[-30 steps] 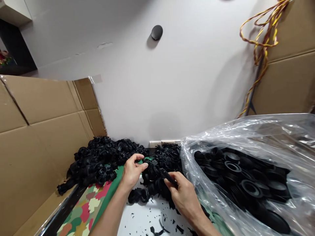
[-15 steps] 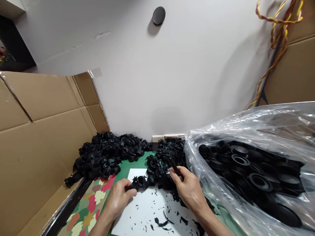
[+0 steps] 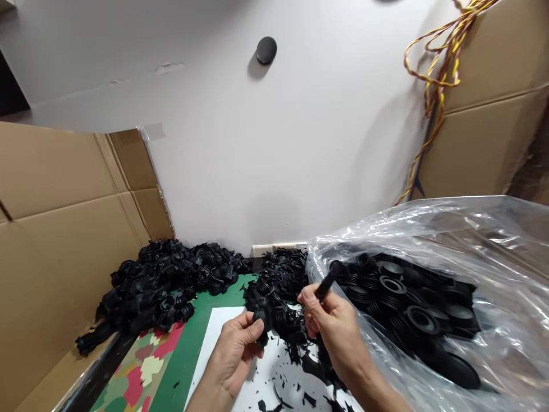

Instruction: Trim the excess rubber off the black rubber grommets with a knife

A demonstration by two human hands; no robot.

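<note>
Over the white board (image 3: 214,326), my left hand (image 3: 235,352) pinches a small black rubber piece (image 3: 260,320) between thumb and fingers. My right hand (image 3: 338,332) is wrapped round a black stick-shaped tool (image 3: 327,284); its far end tilts up and to the right, and the kind cannot be made out. Just behind the hands lies a heap of black rubber pieces (image 3: 278,286), reaching onto the board. Thin black scraps (image 3: 309,399) are scattered over the board below. The two hands are apart.
On the right stands a clear plastic bag (image 3: 506,234) holding ribbed black rubber parts (image 3: 392,286). A larger black pile (image 3: 171,280) lies at the left, beside a cardboard wall (image 3: 64,240). The green surface (image 3: 171,372) shows beneath the board. Twisted wires (image 3: 437,86) hang at upper right.
My left hand has moved right and lifted a black rubber piece off the board. The tool in my right hand now tilts to the right instead of left. The camera view has shifted slightly.
</note>
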